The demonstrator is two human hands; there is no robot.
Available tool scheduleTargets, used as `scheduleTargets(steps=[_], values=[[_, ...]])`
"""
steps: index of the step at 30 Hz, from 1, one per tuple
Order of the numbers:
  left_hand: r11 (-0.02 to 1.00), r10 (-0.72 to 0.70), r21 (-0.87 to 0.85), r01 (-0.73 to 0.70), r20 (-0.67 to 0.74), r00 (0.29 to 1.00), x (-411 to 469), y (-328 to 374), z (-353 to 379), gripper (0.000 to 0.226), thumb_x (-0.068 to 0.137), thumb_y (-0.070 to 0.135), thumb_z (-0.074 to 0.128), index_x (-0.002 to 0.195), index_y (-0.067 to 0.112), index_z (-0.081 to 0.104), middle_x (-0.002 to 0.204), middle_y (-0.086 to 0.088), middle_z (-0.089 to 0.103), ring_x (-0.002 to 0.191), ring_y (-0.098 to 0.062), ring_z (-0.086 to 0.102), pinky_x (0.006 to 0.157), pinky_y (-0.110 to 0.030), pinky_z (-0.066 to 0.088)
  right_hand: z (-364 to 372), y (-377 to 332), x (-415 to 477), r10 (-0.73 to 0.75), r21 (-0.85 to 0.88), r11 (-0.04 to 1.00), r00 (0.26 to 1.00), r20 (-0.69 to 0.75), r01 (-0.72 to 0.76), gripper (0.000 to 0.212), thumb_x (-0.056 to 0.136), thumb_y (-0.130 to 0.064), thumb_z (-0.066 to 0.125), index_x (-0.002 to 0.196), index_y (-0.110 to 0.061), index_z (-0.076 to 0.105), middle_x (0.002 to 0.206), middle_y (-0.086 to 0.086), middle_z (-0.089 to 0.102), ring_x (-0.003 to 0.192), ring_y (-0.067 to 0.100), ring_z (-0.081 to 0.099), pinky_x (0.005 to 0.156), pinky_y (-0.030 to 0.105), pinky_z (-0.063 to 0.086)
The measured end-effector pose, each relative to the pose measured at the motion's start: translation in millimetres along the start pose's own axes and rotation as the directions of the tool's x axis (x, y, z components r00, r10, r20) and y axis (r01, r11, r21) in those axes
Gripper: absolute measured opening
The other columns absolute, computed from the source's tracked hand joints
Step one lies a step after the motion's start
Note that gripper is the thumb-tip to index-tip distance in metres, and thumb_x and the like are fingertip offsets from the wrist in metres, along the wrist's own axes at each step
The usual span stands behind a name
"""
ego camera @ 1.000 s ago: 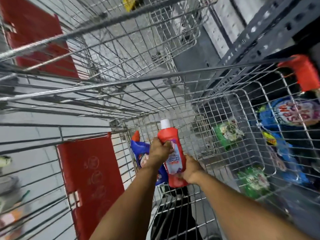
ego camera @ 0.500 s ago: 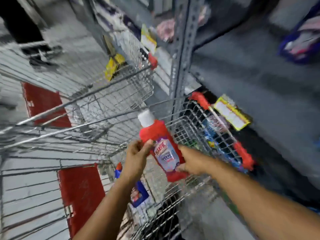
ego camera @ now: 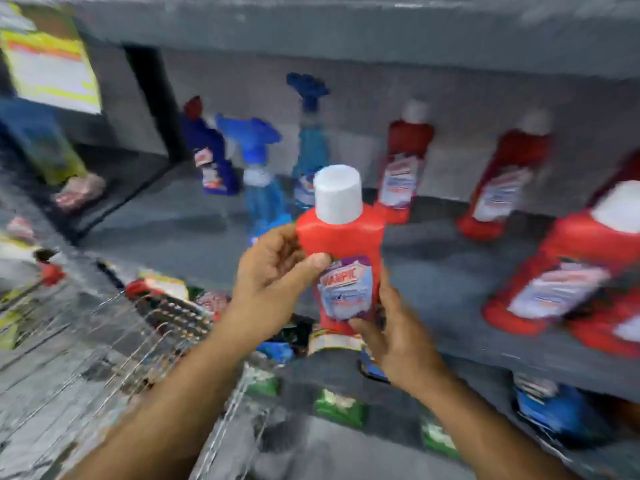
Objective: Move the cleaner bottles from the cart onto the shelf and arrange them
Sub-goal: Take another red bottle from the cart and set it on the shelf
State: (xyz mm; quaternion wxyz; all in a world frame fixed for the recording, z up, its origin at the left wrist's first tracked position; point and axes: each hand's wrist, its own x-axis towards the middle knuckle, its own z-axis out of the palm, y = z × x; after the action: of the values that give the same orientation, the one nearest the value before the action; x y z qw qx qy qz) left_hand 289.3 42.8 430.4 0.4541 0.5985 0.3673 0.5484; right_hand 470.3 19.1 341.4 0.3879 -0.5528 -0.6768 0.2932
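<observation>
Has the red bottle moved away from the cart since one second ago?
Yes. The red bottle was inside the cart; now it is up before the shelf.

The light is soft and even, not very bright, and the picture looks a bit gray. No lamp shows. The space under the top shelf (ego camera: 346, 32) at the far left is dark. The near red bottle (ego camera: 341, 244) is the sharpest thing, and its white cap looks bright with no strong shine. Both hands, the left hand (ego camera: 273, 268) and the right hand (ego camera: 394, 327), are fairly clear too. Everything else is smeared with blur: the far bottles (ego camera: 403, 161), the yellow tag (ego camera: 52, 71) on the left, and the cart wires (ego camera: 114, 341). The edges look blocky and bent.
</observation>
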Motion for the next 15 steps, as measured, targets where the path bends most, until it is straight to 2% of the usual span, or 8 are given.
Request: scheduleTargets(steps=[3, 4, 7, 8, 11, 13, 15], values=[[1.000, -0.025, -0.017, 0.027, 0.087, 0.996, 27.8, -14.1, 64.7, 0.029, 0.076, 0.001, 0.063, 0.103, 0.010, 0.057, 0.084, 0.009, 0.073, 0.079, 0.002, 0.066, 0.074, -0.014, 0.053, -41.1, 30.3, -8.7, 0.060, -0.064, 0.995, 0.982, -0.181, -0.072, 0.080, 0.086, -0.023, 0.062, 0.150, -0.019, 0.014, 0.138, 0.003, 0.053, 0.118, 0.015, 0.054, 0.091, 0.010, 0.036], [0.999, -0.036, -0.015, 0.038, 0.120, 0.992, 34.1, -18.0, 82.8, 0.029, 0.078, -0.002, 0.064, 0.103, 0.010, 0.057, 0.088, 0.008, 0.071, 0.079, 0.002, 0.066, 0.074, -0.015, 0.053, -48.5, 39.8, -10.1, 0.092, -0.072, 0.991, 0.971, -0.221, -0.110, 0.084, 0.086, -0.020, 0.063, 0.150, -0.021, 0.009, 0.140, 0.007, 0.052, 0.122, 0.020, 0.053, 0.091, 0.013, 0.036], [0.998, -0.054, -0.004, 0.056, 0.198, 0.979, 44.8, -23.8, 120.7, 0.031, 0.083, -0.011, 0.057, 0.098, 0.016, 0.057, 0.092, 0.004, 0.068, 0.079, 0.004, 0.066, 0.074, -0.014, 0.054, -58.9, 62.3, -9.7, 0.134, -0.003, 0.990, 0.937, -0.323, -0.143, 0.089, 0.083, -0.026, 0.059, 0.146, -0.037, -0.003, 0.143, 0.010, 0.048, 0.127, 0.024, 0.051, 0.106, 0.033, 0.040], [0.998, -0.058, 0.002, 0.059, 0.211, 0.976, 47.6, -24.7, 127.5, 0.031, 0.083, -0.011, 0.056, 0.099, 0.015, 0.056, 0.094, 0.002, 0.067, 0.079, 0.004, 0.066, 0.074, -0.013, 0.054, -61.0, 65.2, -9.0, 0.158, 0.017, 0.987, 0.925, -0.346, -0.163, 0.090, 0.084, -0.023, 0.060, 0.145, -0.037, -0.005, 0.144, 0.011, 0.048, 0.128, 0.024, 0.050, 0.107, 0.033, 0.038], [0.998, -0.060, 0.013, 0.058, 0.222, 0.973, 53.6, -27.2, 140.1, 0.028, 0.084, -0.009, 0.056, 0.104, 0.011, 0.055, 0.097, 0.000, 0.065, 0.082, 0.004, 0.067, 0.073, -0.012, 0.053, -68.1, 71.0, -9.6, 0.189, -0.009, 0.978, 0.907, -0.377, -0.208, 0.082, 0.090, -0.019, 0.058, 0.150, -0.017, 0.002, 0.144, 0.014, 0.044, 0.130, 0.026, 0.044, 0.101, 0.021, 0.029], [0.998, -0.060, 0.033, 0.054, 0.215, 0.975, 55.0, -28.7, 142.1, 0.029, 0.084, -0.009, 0.057, 0.107, 0.009, 0.053, 0.100, 0.001, 0.065, 0.085, 0.004, 0.066, 0.074, -0.012, 0.053, -68.8, 74.2, -13.8, 0.168, -0.025, 0.981, 0.912, -0.374, -0.191, 0.076, 0.092, -0.032, 0.050, 0.150, -0.012, 0.005, 0.147, 0.015, 0.042, 0.132, 0.027, 0.042, 0.102, 0.025, 0.030], [0.997, -0.079, 0.038, 0.072, 0.213, 0.974, 52.2, -33.1, 137.0, 0.036, 0.083, -0.010, 0.058, 0.116, 0.004, 0.050, 0.107, -0.004, 0.063, 0.091, 0.004, 0.065, 0.080, -0.012, 0.052, -67.1, 76.7, -19.1, 0.183, -0.005, 0.980, 0.906, -0.382, -0.201, 0.073, 0.093, -0.032, 0.048, 0.150, -0.009, 0.008, 0.150, 0.018, 0.036, 0.137, 0.030, 0.036, 0.107, 0.027, 0.026]])
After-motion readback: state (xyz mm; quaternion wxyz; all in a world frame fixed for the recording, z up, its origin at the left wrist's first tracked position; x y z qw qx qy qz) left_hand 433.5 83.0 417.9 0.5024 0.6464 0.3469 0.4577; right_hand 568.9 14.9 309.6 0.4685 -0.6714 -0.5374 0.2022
